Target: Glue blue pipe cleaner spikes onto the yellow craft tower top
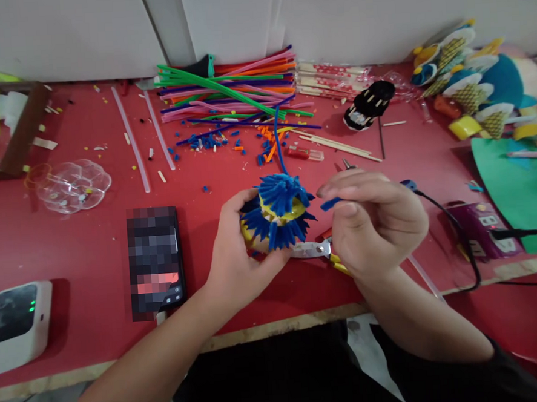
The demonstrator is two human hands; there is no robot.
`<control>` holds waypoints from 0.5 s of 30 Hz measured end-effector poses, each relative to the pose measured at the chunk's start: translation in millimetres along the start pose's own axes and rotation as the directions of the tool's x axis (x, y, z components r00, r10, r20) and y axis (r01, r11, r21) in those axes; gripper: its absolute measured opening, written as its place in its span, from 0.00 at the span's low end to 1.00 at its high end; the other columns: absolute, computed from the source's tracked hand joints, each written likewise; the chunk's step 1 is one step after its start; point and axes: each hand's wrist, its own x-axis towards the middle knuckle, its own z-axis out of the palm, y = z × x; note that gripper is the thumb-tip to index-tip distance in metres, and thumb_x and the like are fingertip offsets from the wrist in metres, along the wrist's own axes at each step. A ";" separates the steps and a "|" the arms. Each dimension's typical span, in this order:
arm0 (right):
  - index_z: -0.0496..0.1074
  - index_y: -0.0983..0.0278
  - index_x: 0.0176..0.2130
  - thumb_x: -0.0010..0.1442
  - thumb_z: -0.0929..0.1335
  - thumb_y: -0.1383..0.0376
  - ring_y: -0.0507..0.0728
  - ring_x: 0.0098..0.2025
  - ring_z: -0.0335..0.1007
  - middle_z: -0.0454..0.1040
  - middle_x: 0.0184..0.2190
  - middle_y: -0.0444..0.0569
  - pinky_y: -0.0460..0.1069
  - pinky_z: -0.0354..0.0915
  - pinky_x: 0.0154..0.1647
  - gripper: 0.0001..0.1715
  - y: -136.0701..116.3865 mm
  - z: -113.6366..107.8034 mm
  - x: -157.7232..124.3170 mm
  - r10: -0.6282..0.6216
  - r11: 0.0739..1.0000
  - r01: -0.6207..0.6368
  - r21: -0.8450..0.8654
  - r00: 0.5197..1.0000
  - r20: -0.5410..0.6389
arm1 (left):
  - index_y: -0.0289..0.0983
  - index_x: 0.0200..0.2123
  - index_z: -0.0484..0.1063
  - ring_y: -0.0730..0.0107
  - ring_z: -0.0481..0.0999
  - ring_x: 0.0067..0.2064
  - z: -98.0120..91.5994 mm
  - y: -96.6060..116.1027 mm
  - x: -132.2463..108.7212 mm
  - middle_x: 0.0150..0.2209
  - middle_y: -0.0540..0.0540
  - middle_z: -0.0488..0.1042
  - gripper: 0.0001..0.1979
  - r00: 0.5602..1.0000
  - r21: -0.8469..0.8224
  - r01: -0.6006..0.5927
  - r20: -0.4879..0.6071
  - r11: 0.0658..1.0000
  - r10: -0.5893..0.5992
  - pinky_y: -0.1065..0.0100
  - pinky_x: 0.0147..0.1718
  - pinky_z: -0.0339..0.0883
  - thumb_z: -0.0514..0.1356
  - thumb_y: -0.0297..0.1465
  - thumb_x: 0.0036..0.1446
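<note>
In my left hand [235, 245] is a blue and yellow craft figure [280, 209], with spiky blue pieces ringed in layers around a yellow band. My fingers wrap its left side and the thumb presses below it. Just right of the figure, my right hand [374, 219] pinches a short blue pipe cleaner piece [331, 204] between thumb and fingertips. The piece and the figure are apart. A long blue pipe cleaner [277, 140] runs up behind the figure. Below the hands lies a metal tool with yellow handles [310, 249], partly hidden by my right hand.
Colourful pipe cleaners [225, 88] lie along the back, with blue cuttings [205, 141] before them. A phone [156, 262] and a white device [21, 325] are on the left. A black bundle of sticks [369, 105] stands back right. Cables [452, 226] cross the right side.
</note>
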 end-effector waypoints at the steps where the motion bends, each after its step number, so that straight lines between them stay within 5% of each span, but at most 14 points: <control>1: 0.81 0.55 0.43 0.66 0.74 0.66 0.55 0.37 0.80 0.82 0.33 0.42 0.55 0.78 0.39 0.06 -1.1 -0.3 0.5 -0.017 1.000 0.017 -0.020 1.000 0.011 | 0.44 0.65 0.59 0.52 0.79 0.60 0.6 -0.5 -0.8 0.60 0.39 0.72 0.39 1.000 0.002 -0.012 0.010 1.000 0.012 0.52 0.58 0.77 0.72 0.33 0.54; 8: 0.78 0.55 0.45 0.63 0.74 0.71 0.55 0.35 0.80 0.82 0.32 0.39 0.56 0.75 0.40 0.12 -7.7 -1.0 1.0 -0.085 0.989 0.094 -0.117 0.993 0.079 | 0.44 0.67 0.56 0.53 0.77 0.62 3.0 -2.5 -5.0 0.61 0.38 0.70 0.40 0.999 0.003 -0.017 0.028 1.000 0.017 0.52 0.59 0.76 0.71 0.33 0.56; 15: 0.80 0.57 0.39 0.68 0.73 0.62 0.56 0.43 0.75 0.76 0.39 0.46 0.54 0.73 0.42 0.03 -9.9 -3.2 -2.5 -0.118 0.911 0.144 -0.387 0.989 0.091 | 0.44 0.67 0.57 0.53 0.78 0.61 2.1 -0.4 -3.1 0.61 0.38 0.70 0.40 1.000 0.018 -0.024 0.014 1.000 0.023 0.53 0.57 0.78 0.71 0.33 0.56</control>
